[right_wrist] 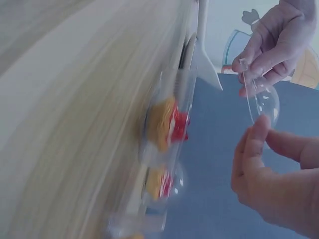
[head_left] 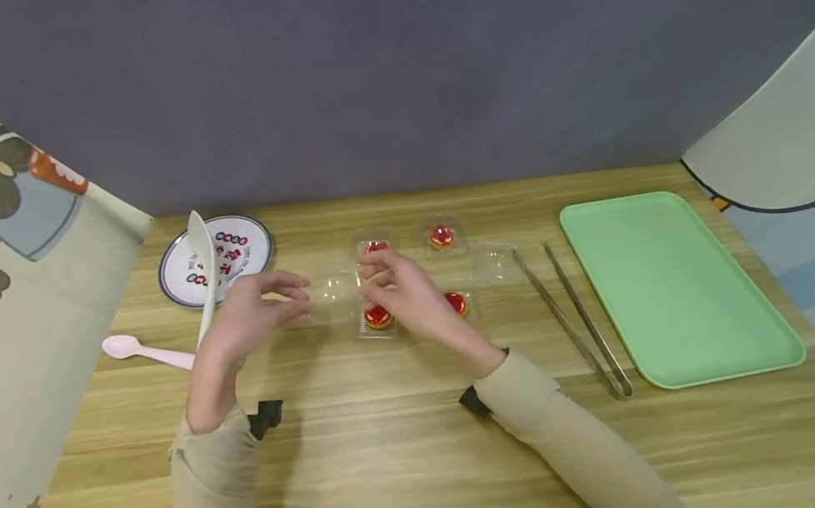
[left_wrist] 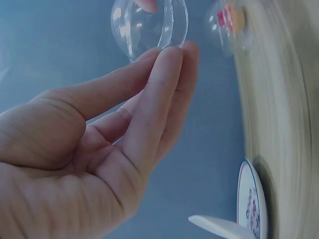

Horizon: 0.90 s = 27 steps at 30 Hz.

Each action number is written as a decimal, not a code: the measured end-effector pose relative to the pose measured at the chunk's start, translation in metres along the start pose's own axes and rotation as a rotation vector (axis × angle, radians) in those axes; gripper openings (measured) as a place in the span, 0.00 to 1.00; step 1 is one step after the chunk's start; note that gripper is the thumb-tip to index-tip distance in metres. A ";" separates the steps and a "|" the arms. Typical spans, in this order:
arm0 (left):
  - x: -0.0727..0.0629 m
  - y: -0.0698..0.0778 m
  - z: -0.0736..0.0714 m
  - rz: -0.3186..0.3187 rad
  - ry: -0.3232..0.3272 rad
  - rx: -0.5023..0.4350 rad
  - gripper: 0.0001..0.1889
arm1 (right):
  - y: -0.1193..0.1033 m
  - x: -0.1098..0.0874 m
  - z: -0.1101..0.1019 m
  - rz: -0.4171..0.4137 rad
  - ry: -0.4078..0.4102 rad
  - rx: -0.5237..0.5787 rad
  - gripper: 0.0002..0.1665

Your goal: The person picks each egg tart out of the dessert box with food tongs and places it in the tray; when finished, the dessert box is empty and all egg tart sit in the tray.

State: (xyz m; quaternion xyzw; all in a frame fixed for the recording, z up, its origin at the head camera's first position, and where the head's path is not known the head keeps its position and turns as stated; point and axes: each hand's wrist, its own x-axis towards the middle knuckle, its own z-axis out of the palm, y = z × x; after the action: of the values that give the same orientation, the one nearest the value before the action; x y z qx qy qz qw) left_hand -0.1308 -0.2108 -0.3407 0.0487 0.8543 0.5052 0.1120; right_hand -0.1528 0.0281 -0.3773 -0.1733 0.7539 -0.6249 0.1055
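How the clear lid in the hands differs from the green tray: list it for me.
The clear lid is see-through; the green tray is opaque. The lid is domed and smaller; the tray is broad and flat. The lid is held by the left hand and right hand, above the table; the tray lies on it, untouched. Shared: neither has food in it.

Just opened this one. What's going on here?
A person holds a clear plastic dome lid up off the table, its edge pinched by the left hand on one side and the right hand on the other. Red-topped tarts sit in clear packaging near the hands, and another clear dome piece lies beside them. Metal tongs and a green tray are off to the right, neither being touched.
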 end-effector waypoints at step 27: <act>-0.008 -0.042 -0.042 -0.153 0.028 -0.176 0.19 | 0.002 0.021 0.058 -0.043 0.028 -0.248 0.19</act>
State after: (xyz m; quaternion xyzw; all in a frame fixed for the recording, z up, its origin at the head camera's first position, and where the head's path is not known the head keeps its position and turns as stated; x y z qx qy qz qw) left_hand -0.1324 -0.2687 -0.3564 -0.0335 0.8094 0.5688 0.1422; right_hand -0.1502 -0.0321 -0.3896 -0.1925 0.8227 -0.5316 0.0592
